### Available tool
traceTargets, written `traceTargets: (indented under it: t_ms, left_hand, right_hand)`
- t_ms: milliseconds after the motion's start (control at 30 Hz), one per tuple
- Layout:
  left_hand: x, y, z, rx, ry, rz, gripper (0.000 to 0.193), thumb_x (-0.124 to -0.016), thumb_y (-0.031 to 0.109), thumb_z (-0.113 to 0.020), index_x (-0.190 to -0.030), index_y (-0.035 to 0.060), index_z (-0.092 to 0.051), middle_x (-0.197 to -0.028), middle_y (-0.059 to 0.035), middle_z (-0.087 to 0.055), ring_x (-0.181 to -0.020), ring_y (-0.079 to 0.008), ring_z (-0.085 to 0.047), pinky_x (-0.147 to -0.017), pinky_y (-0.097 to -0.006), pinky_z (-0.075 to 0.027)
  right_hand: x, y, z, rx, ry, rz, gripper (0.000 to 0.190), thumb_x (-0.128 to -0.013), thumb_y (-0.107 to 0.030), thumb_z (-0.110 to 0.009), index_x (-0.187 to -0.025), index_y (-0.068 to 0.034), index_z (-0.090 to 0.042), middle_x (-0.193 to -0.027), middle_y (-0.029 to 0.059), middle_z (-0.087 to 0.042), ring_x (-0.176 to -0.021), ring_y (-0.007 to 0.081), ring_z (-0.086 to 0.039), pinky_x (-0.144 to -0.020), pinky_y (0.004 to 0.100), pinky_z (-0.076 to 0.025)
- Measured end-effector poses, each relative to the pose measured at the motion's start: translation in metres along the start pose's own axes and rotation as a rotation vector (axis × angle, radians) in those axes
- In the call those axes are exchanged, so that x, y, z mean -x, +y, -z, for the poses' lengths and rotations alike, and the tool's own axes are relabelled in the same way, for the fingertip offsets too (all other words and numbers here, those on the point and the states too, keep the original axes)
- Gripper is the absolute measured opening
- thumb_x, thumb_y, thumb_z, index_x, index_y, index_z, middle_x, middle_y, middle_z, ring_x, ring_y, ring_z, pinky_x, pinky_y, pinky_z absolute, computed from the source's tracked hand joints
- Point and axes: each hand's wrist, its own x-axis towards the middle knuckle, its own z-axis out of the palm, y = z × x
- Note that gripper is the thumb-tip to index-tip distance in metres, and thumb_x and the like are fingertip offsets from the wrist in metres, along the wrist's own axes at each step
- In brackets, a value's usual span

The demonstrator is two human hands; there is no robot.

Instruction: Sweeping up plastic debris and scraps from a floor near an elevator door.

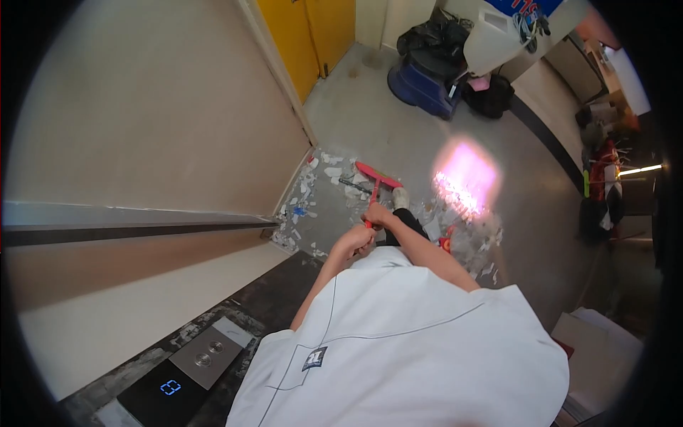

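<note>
Both hands close around the red handle of a broom or floor scraper with a wide red head [379, 175]. My right hand [378, 214] grips the handle farther forward, and my left hand [354, 240] holds its end nearer my body. The red head rests on the grey floor among scattered white scraps [333, 172]. A dark rod [355, 186] lies on the floor beside the handle. Close to the red head is my shoe [400, 197]. To the right spreads a heap of clear plastic and white debris [472, 245], partly under bright pink glare.
A beige wall [160, 107] borders the floor at left, with a yellow door [333, 32] beyond. A blue floor machine [424, 88] and a black bag [491, 96] stand ahead. An elevator button panel [208, 355] is at lower left, and a cardboard box [600, 347] at lower right.
</note>
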Motion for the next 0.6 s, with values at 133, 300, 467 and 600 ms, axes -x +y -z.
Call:
traceTargets:
  t_ms: [133,300,467,600]
  left_hand:
    - [-0.007,-0.009,-0.006,-0.115,0.009,-0.016,0.021,-0.072,0.017,-0.044,-0.055,0.0081,-0.038,-0.046,0.0022,-0.034,-0.038,-0.0074,-0.030,-0.035,-0.0218,-0.022]
    - [-0.007,0.004,-0.034,-0.258,0.021,-0.065,0.015,-0.069,0.016,-0.043,-0.057,0.0075,-0.039,-0.048,0.0008,-0.036,-0.038,-0.0092,-0.032,-0.035,-0.0236,-0.025]
    - [-0.019,0.013,-0.057,-0.291,0.103,-0.141,0.012,-0.068,0.015,-0.042,-0.060,0.0064,-0.039,-0.047,-0.0005,-0.036,-0.036,-0.0110,-0.032,-0.034,-0.0259,-0.027]
    - [-0.046,0.009,-0.063,-0.224,0.058,-0.171,0.011,-0.068,0.014,-0.042,-0.060,0.0068,-0.040,-0.046,0.0005,-0.034,-0.036,-0.0097,-0.030,-0.033,-0.0249,-0.024]
  right_hand:
    - [0.028,-0.009,-0.001,-0.537,0.270,-0.364,0.026,-0.057,-0.020,-0.055,-0.054,0.006,-0.052,-0.048,0.0139,-0.051,-0.042,0.0207,-0.052,-0.039,0.0312,-0.041]
    - [0.059,-0.008,0.017,-0.763,0.355,-0.455,0.027,-0.057,-0.020,-0.056,-0.052,0.006,-0.051,-0.047,0.0131,-0.050,-0.041,0.0183,-0.051,-0.039,0.0296,-0.041]
    - [0.066,0.017,0.024,-0.800,0.423,-0.507,0.025,-0.058,-0.019,-0.056,-0.051,0.004,-0.051,-0.045,0.0099,-0.049,-0.038,0.0167,-0.050,-0.038,0.0280,-0.041]
    - [0.064,0.046,0.029,-0.794,0.425,-0.514,0.024,-0.061,-0.019,-0.056,-0.050,0.002,-0.052,-0.046,0.0108,-0.052,-0.038,0.0178,-0.051,-0.036,0.0277,-0.042]
